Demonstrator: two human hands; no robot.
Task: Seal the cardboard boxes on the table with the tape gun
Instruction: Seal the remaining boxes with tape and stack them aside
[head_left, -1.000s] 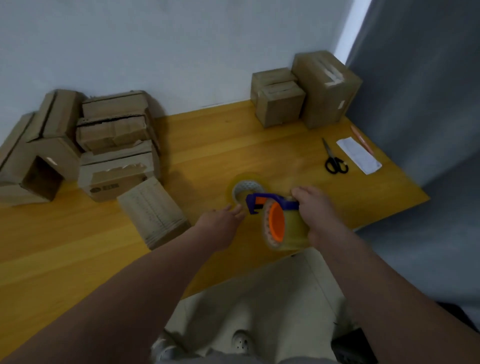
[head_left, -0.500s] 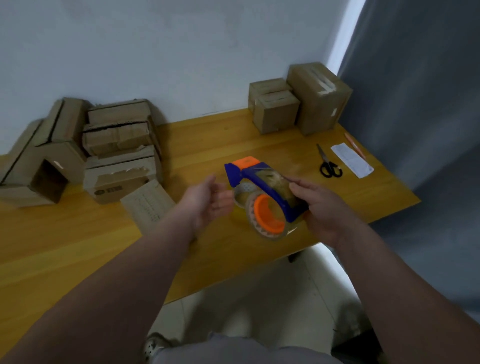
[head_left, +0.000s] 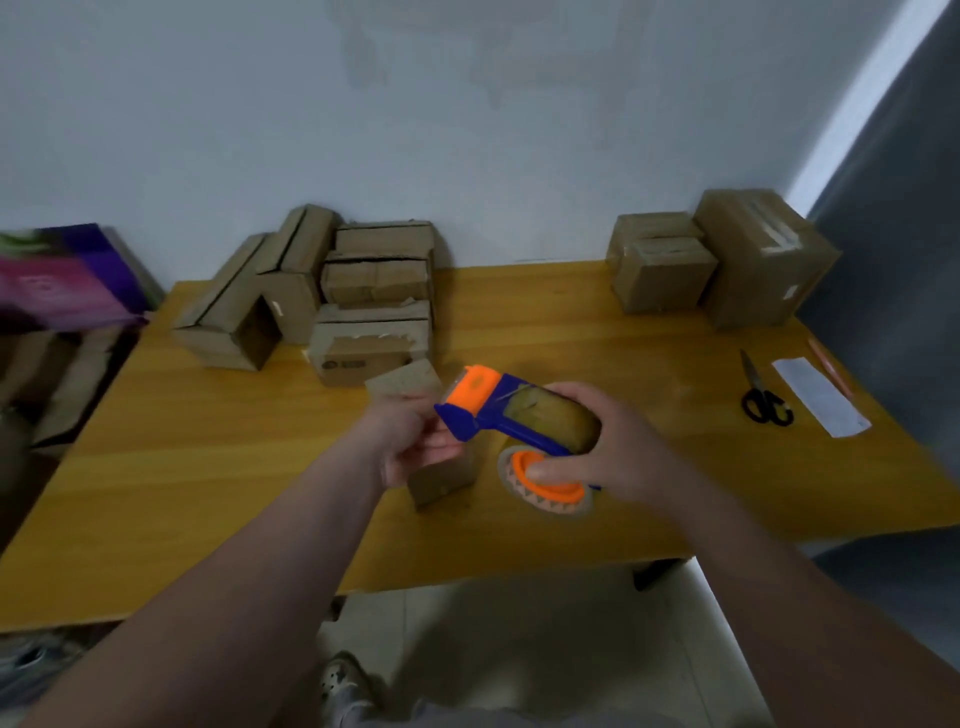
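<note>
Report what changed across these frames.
The right hand raised the blue and orange plastic tape gun from the near edge of the wooden table and turned its orange nose up and left. The left hand closed in from open and now curls its fingers at that nose; any grip is unclear. The brown cardboard boxes and black-handled scissors stayed put.

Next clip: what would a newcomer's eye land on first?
The blue and orange tape gun, gripped by the right hand above the table, stands out. The left hand is close beside its front end. Behind, cardboard boxes sit at the table's far left and far right.
</note>
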